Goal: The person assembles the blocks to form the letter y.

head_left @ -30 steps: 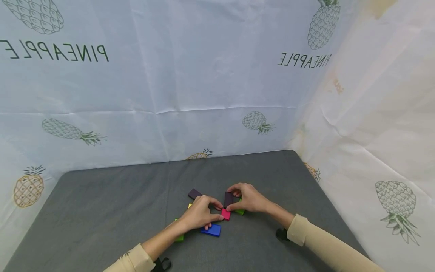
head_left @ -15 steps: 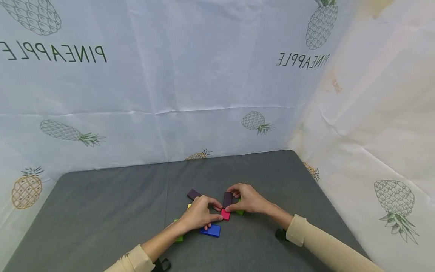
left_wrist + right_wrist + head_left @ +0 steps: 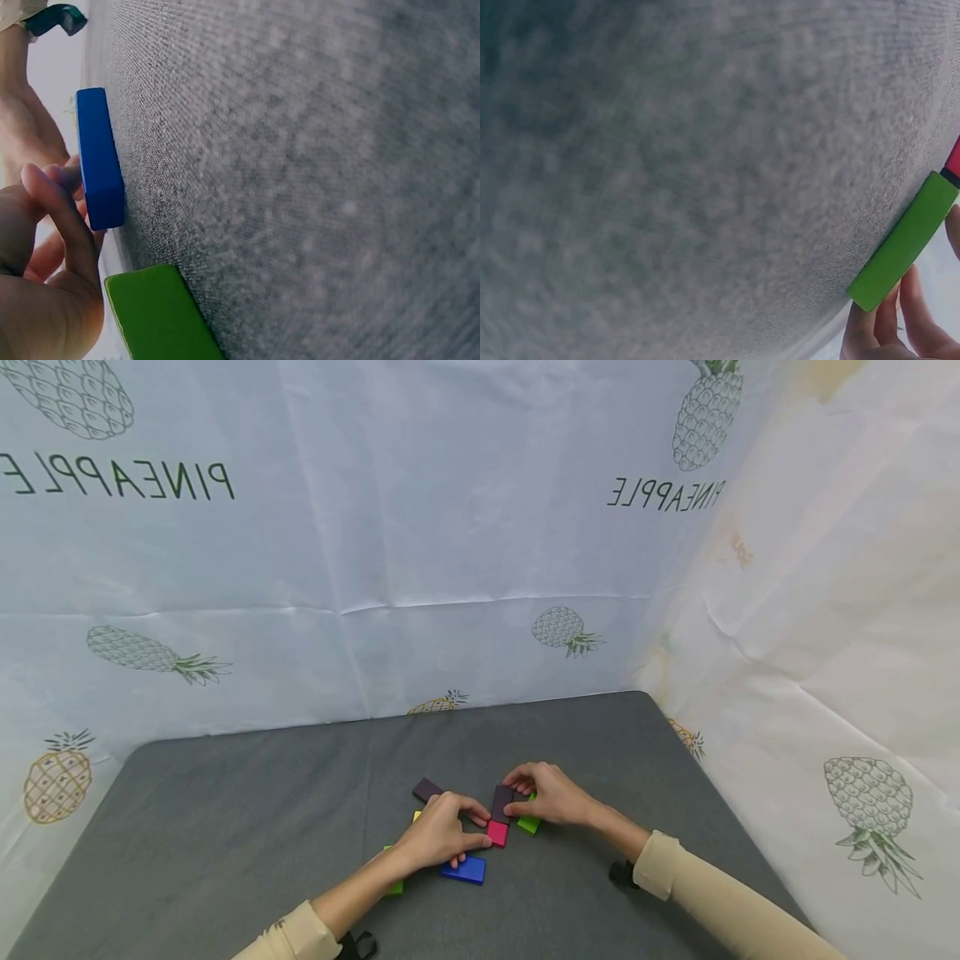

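Note:
In the head view my left hand has thumb and index fingertip at the left side of a small pinkish-red block, pinching it. Under its other fingers lies a blue block. My right hand holds a dark purple block, whose near end meets the red one; the thumb is at its right edge and the fingers at its far end. Just right of that, partly beneath the hand, is a lime green block. The right wrist view shows this green block with fingers behind it.
Another dark purple block lies beyond my left hand. A yellow block and a second green block are mostly hidden by the left hand and wrist. All lie on a grey cloth-covered table before a pineapple-print curtain.
My right thumb has drawn back from the dark block's near end to its right edge, showing more of the red and green blocks. My left hand has stayed in place.

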`<state>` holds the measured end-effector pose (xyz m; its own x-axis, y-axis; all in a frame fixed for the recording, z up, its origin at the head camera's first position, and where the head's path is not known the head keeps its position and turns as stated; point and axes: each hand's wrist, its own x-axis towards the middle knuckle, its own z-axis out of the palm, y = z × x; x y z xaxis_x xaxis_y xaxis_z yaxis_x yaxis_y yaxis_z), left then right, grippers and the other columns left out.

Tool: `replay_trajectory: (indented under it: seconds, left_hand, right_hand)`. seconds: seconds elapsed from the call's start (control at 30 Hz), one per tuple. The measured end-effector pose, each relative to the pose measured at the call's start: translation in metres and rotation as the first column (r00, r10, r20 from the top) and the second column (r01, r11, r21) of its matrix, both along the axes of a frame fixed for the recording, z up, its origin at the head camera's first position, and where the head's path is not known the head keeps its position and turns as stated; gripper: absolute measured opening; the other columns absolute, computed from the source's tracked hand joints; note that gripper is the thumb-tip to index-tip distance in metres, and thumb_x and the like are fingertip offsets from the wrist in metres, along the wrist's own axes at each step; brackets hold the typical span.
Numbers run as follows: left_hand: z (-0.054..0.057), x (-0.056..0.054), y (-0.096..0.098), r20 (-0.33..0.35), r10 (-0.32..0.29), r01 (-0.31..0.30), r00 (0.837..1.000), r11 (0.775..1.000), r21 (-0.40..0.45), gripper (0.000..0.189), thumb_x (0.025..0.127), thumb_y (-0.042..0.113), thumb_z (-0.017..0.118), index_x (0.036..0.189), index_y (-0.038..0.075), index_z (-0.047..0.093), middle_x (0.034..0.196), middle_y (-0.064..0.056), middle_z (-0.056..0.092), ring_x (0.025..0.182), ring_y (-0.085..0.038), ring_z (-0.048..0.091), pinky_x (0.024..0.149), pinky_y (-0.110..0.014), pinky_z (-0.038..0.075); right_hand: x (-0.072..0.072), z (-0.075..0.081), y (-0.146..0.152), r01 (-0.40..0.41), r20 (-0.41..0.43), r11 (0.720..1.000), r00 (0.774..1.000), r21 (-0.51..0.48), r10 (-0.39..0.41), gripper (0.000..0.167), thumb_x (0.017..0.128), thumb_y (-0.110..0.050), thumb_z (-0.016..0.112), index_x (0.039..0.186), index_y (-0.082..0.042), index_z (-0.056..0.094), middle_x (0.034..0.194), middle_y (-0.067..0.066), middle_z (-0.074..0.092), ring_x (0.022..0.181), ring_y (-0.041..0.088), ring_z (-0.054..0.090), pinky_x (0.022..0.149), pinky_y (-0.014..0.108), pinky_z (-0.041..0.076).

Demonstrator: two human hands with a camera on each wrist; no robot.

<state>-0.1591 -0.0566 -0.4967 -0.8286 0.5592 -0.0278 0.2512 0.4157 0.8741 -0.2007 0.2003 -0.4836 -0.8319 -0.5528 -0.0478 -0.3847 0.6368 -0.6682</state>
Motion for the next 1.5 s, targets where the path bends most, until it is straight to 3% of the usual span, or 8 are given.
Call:
replay_trajectory:
  seconds: [0.27,0.53,0.93,1.17,1.5]
  left_hand:
    - [-0.0007,-0.0005,0.0001,0.013,0.001,-0.002,1.0,1.0,0.006,0.027,0.093,0.011,0.087,0.116,0.002,0.079,0.096,-0.007,0.081,0.043,0.001,0.059,0.044,-0.025,0.054]
    - [-0.0005,-0.0001,-0.0001,0.037,0.001,-0.001,0.999,1.0,0.007,0.028,0.093,0.011,0.086,0.118,0.001,0.078,0.075,-0.01,0.078,0.04,0.002,0.057,0.043,-0.021,0.051]
    - [-0.0014,-0.0018,-0.0005,0.038,-0.007,0.007,0.999,1.0,0.01,0.028,0.093,0.011,0.086,0.118,0.001,0.078,0.095,-0.007,0.081,0.042,0.001,0.059,0.044,-0.023,0.053]
    - [-0.0004,-0.0022,-0.0011,0.049,-0.023,0.023,0.999,1.0,0.013,0.028,0.094,0.009,0.085,0.119,0.0,0.078,0.085,-0.007,0.081,0.041,0.002,0.058,0.044,-0.021,0.052]
    - [-0.0019,-0.0026,-0.0006,0.047,-0.021,0.021,0.999,1.0,0.01,0.027,0.094,0.01,0.085,0.119,0.001,0.079,0.085,-0.006,0.08,0.041,0.002,0.058,0.044,-0.021,0.052]
  right_hand:
    - [0.0003,0.0008,0.0004,0.006,0.005,1.0,1.0,0.012,-0.006,0.04,0.095,-0.028,0.086,0.122,-0.001,0.076,0.112,0.009,0.077,0.097,0.013,0.069,0.089,0.028,0.06]
    - [0.0018,0.0013,0.0007,0.003,-0.003,1.0,1.0,0.013,-0.003,0.041,0.094,-0.029,0.087,0.121,0.0,0.076,0.112,0.01,0.077,0.097,0.014,0.069,0.089,0.026,0.06]
    - [0.0011,0.0,0.0015,0.011,0.005,1.0,1.0,0.008,-0.011,0.041,0.093,-0.03,0.087,0.12,-0.002,0.076,0.111,0.009,0.077,0.098,0.013,0.069,0.089,0.026,0.06]
    - [0.0012,-0.0005,0.0022,0.014,-0.004,1.0,1.0,0.011,-0.013,0.04,0.093,-0.03,0.088,0.12,-0.003,0.076,0.111,0.008,0.076,0.097,0.012,0.068,0.088,0.026,0.059]
    - [0.0024,-0.0001,0.0028,0.015,-0.01,1.0,1.0,0.018,-0.015,0.04,0.093,-0.031,0.088,0.119,-0.003,0.075,0.111,0.008,0.076,0.097,0.014,0.067,0.088,0.028,0.059]
